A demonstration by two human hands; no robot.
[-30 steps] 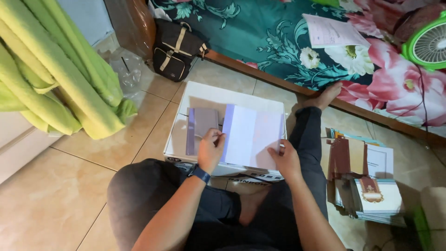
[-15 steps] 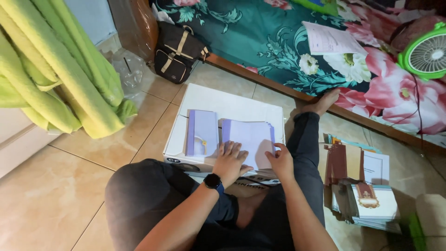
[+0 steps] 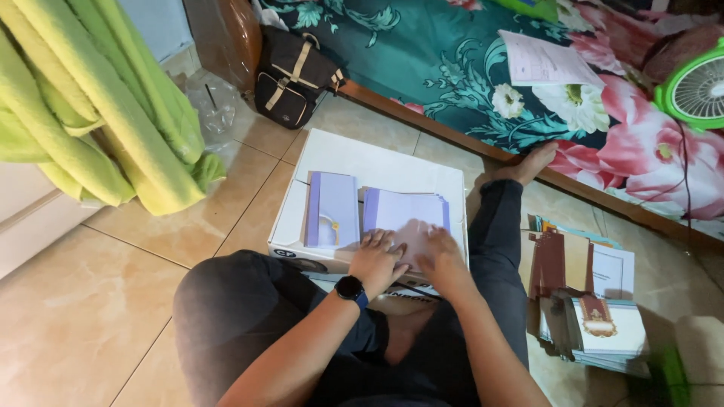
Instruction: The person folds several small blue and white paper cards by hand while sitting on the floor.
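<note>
sitting cross-legged on a tan tile floor (image 3: 68, 316), with a white box (image 3: 362, 162) in front, flat lid up, used like a little table. not possible to see inside the box. on top, two stacks of thin paper booklets: a pale purple stack (image 3: 332, 209) at 9 o'clock, closed, with a small picture low on its cover, and a stack (image 3: 407, 215) at 3 o'clock of it, white on top with purple edges, many thin sheets fanned a bit at the far side. both stacks flat, just beside each other.

left hand (image 3: 377, 260) flat on the near edge of the right stack, fingers spread, pressing down, not gripping. black watch (image 3: 350, 288) on that wrist. right hand (image 3: 441, 260) also flat on the same stack, just beside the left hand, fingers loose, nothing clenched.

at 3 o'clock of the knees, on the floor, a messy pile (image 3: 596, 316) of more cards, brown, white and cream, some glossy.

at 12 o'clock, a mattress (image 3: 452, 68) with teal cloth and big pink flowers, soft and wrinkly, a paper sheet (image 3: 543, 62) on it. green round fan (image 3: 697, 89) at 2 o'clock. black bag (image 3: 294, 75) with tan straps at 11 o'clock, beside a crinkly clear plastic bag (image 3: 207, 102). fuzzy green towel (image 3: 98, 113) hanging at 10 o'clock.
</note>
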